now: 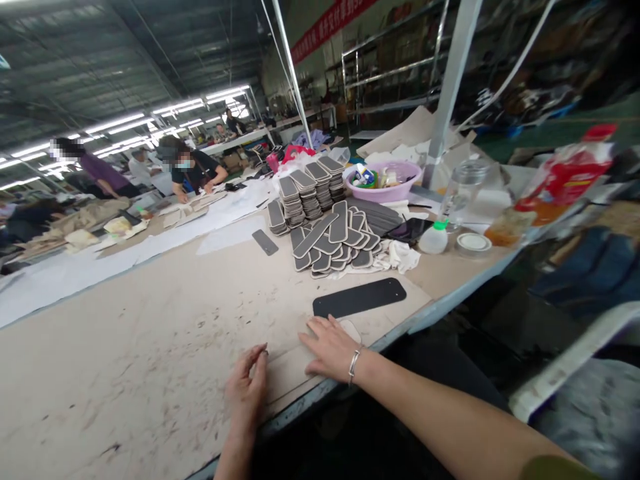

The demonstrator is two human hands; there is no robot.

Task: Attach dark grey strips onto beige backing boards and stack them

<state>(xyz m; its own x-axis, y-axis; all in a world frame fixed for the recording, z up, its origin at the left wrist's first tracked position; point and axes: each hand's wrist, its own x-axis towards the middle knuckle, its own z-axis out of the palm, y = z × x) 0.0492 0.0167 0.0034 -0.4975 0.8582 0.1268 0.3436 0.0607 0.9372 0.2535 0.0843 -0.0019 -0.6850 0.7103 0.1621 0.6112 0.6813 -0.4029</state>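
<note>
One bare right hand (330, 350) lies palm down with its fingers open and spread, pressed on a long, flat, pale beige panel (287, 369) at the near edge of the beige-covered worktop (165, 333). The bare left hand (247, 387) is beside the panel's other end, its fingers curled in towards the thumb; whether they pinch anything, I cannot tell.

As I judge it, the panel could skew or slide over the edge if the right palm pushes unevenly, since it lies so close to the drop. Being thin, it might also crease if the left hand pulled while the right pressed. The right fingertips are close to a long black panel with rounded corners (360, 298), so a forward sweep could knock that askew.

The beige panel's long axis runs roughly along the near edge, between the hands, with what seems its rounded end pointing right and somewhat away. The black panel lies just beyond, angled similarly, its right end farther off.
</note>
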